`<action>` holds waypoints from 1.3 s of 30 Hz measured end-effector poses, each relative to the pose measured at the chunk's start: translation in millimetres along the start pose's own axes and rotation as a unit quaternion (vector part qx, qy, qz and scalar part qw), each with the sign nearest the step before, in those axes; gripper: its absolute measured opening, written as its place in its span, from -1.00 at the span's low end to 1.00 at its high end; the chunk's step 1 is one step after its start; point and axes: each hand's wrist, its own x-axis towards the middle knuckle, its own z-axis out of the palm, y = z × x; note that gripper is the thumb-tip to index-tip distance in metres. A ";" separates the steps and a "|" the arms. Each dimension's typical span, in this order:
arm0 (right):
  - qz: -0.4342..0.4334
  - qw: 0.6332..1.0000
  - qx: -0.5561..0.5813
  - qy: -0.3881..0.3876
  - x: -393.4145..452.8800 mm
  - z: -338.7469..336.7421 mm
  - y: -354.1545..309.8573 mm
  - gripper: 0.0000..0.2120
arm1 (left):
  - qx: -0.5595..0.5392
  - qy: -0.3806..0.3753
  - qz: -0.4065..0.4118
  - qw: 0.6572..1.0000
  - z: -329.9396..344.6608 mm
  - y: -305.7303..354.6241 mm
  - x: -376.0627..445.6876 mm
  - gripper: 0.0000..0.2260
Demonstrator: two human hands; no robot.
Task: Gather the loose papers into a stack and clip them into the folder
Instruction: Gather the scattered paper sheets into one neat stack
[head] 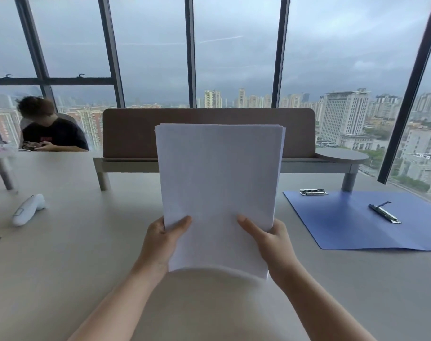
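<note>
The stack of papers is held upright above the middle of the table, white and blank on the side facing the person, its top edges slightly fanned so a few sheets stand a little out of line, its bottom edge bowed and lifted clear of the tabletop. The left hand grips the lower left edge with the thumb laid across the front, and the right hand grips the lower right edge the same way, so both are clamped on the sheets. The step in hand looks like squaring the pile, and to do it well I would loosen the grip a touch, drop the bottom edge onto the table and tap it until the top corners line up, then turn it and tap a long side too; squeezing too hard would keep the stray sheets from settling. Off to the right lies the blue folder, open flat, with one metal clip at its far left corner and a long clip bar lying further right on the same leaf; the papers are well apart from it and nothing is clipped yet. At the far left of the table lies a white handheld device, a low divider panel stands behind the stack, and another person sits beyond it on the left.
</note>
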 end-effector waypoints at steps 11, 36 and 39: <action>0.031 0.999 -0.010 0.016 -0.7 0.0 23.8 -0.86 | 0.024 0.012 -0.014 1.000 6.3 -20.1 -3.7 -0.57; -0.112 0.983 0.039 -0.141 14.8 13.3 -121.5 -0.67 | -0.043 -0.229 0.130 0.964 19.0 149.8 14.9 -0.69; -0.122 0.971 0.040 -0.202 17.6 13.5 -142.3 -0.65 | -0.056 -0.227 0.131 0.964 17.4 149.1 16.8 -0.75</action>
